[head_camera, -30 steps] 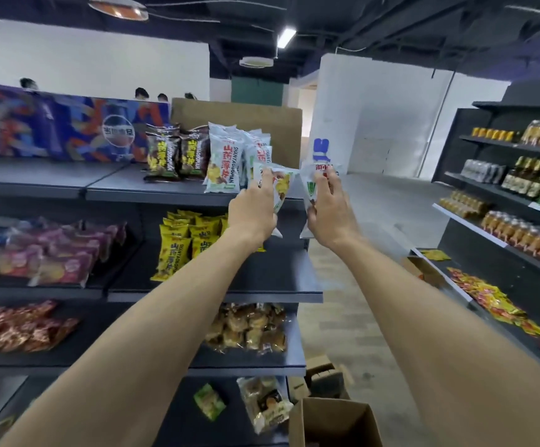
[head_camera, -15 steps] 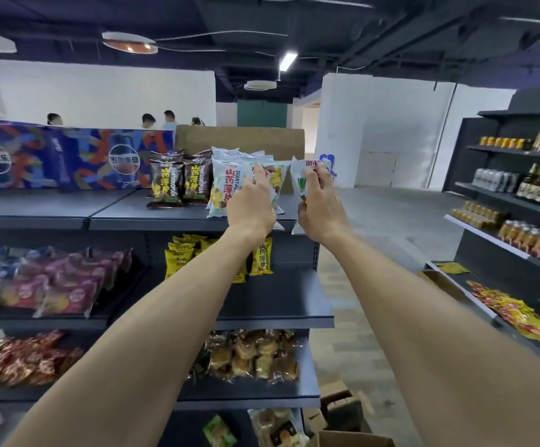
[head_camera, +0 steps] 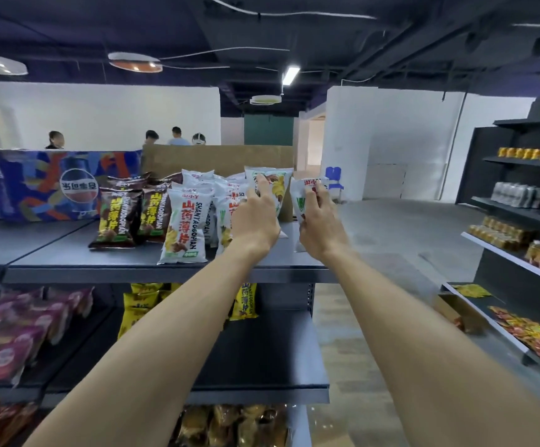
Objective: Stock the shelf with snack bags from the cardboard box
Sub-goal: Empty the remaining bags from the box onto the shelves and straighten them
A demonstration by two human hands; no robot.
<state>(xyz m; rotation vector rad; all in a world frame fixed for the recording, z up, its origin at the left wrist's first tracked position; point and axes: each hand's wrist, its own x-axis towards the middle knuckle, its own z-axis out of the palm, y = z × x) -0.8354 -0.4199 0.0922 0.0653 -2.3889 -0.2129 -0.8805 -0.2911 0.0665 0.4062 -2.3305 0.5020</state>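
Both my arms reach out over the right end of the top shelf (head_camera: 133,267). My left hand (head_camera: 255,217) grips a white snack bag (head_camera: 278,185) held upright at the right of a row of white snack bags (head_camera: 186,227). My right hand (head_camera: 322,221) grips a second white snack bag (head_camera: 304,196), upright near the shelf's right edge. Two brown snack bags (head_camera: 118,214) stand left of the white row. The cardboard box on the floor is out of view.
A cardboard sheet (head_camera: 217,159) and a colourful banner (head_camera: 36,185) back the top shelf. Lower shelves hold yellow bags (head_camera: 244,300), purple bags (head_camera: 20,327) and cookie packs (head_camera: 230,424). An aisle (head_camera: 391,240) separates this rack from a bottle shelf (head_camera: 520,221) at right. People stand far behind.
Both hands moved the two white bags up and forward onto the top shelf's right end. The view rose, so the floor box dropped out of sight.
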